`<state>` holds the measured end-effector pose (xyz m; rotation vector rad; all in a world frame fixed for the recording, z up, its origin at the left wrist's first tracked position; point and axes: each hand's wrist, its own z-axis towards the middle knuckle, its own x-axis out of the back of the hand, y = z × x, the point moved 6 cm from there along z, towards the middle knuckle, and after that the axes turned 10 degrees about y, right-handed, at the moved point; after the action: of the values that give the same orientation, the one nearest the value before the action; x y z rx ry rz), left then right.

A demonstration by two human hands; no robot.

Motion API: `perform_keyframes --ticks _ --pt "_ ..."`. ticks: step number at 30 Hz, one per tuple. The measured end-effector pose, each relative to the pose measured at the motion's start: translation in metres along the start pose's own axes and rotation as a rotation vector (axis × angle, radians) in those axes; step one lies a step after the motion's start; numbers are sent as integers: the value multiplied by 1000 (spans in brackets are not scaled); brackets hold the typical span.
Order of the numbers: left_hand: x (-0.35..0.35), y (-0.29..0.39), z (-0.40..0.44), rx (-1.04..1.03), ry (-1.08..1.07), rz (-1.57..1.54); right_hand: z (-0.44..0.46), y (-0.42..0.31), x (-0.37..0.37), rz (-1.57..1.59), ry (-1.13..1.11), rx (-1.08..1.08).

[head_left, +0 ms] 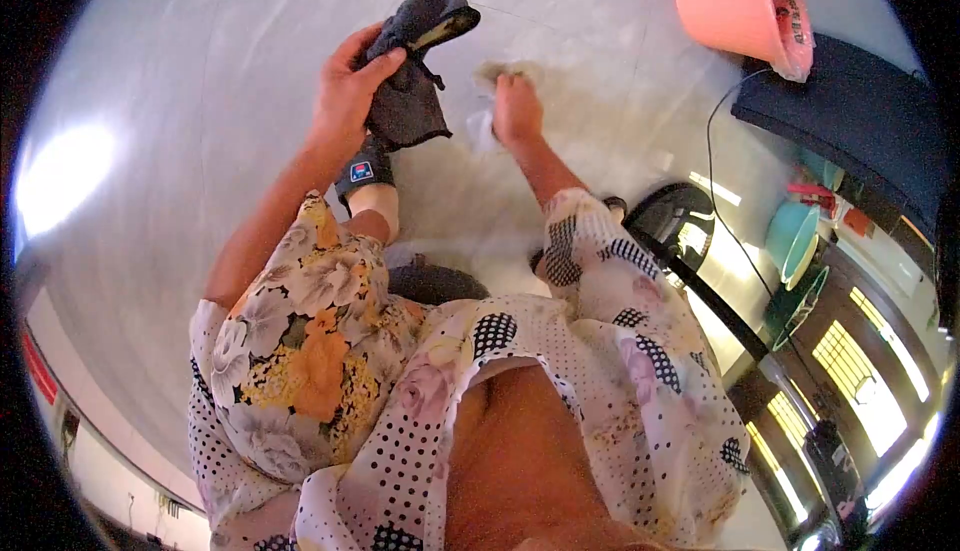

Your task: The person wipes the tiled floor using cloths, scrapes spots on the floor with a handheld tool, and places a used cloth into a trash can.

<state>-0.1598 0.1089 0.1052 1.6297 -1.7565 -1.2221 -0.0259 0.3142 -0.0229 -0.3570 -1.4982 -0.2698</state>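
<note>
You have a charcoal-black cloth piece (411, 103) with a pale yellowish inner edge, and a blurred bundle (490, 72) in beige and white. Your white clothing (400, 416) carries black dots, dotted black patches, mauve roses and, on your left, orange, yellow and grey flowers. Around you, the bin (724, 17) is salmon pink, the basin (790, 238) turquoise, the floor (250, 61) pale grey.

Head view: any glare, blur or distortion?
Head view: strong fisheye bending, black corners; blown-out glare patch near the image's left edge; right hand soft and the pale thing at it smeared, probably by motion; left hand and dark item crisper, though grainy.
</note>
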Motion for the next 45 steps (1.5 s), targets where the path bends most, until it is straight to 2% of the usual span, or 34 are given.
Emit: perform_keyframes --ticks 4,5,8,11,15,17,18,20,23,26,28,29,30,32,33,34,36,39,42,43,45 --pt "-3 -1 3 -30 -49 -17 -26 -5 7 180 -42 49" --pt "-3 3 -1 -33 -46 -8 -22 1 2 199 11 32" --pt "-2 4 -2 -25 -62 -43 18 25 7 71 33 -131" --pt "9 10 -6 -38 -42 -3 44 40 8 27 -69 -130" --pt "6 6 -8 -24 -21 -19 -4 14 70 219 -91 83" --pt "9 5 -6 -20 -11 2 -66 -13 69 153 -291 227" --pt "9 2 -2 -24 -5 12 -110 -15 41 229 -427 226" --pt "4 4 2 -32 -17 27 -163 -64 59 245 -462 584" --pt "-3 6 -1 -45 -27 84 -202 -64 40 295 -88 906" --pt "3 13 0 -56 13 159 -195 -42 17 313 -167 942" --pt "6 7 1 2 26 105 -152 -13 12 455 -309 707" --pt "4 8 3 -9 37 132 -133 2 2 315 -315 628" --pt "1 11 1 -17 49 158 -107 29 -3 352 -151 433" --pt "-3 8 -2 9 47 179 -53 59 12 140 -52 136" --pt "-2 10 -3 25 34 172 -35 76 3 86 64 89" --pt "-5 11 -1 39 20 163 -17 86 5 -11 83 107" --pt "-1 3 5 6 -6 165 17 99 8 -42 -105 63" --pt "0 4 6 -5 28 96 19 104 39 125 30 -127" --pt "10 11 7 -20 101 -24 -10 65 60 406 90 -335" --pt "14 13 8 -27 120 -65 -29 41 56 570 -56 -322" --pt "18 15 11 -30 159 -83 -84 -14 23 383 96 177"
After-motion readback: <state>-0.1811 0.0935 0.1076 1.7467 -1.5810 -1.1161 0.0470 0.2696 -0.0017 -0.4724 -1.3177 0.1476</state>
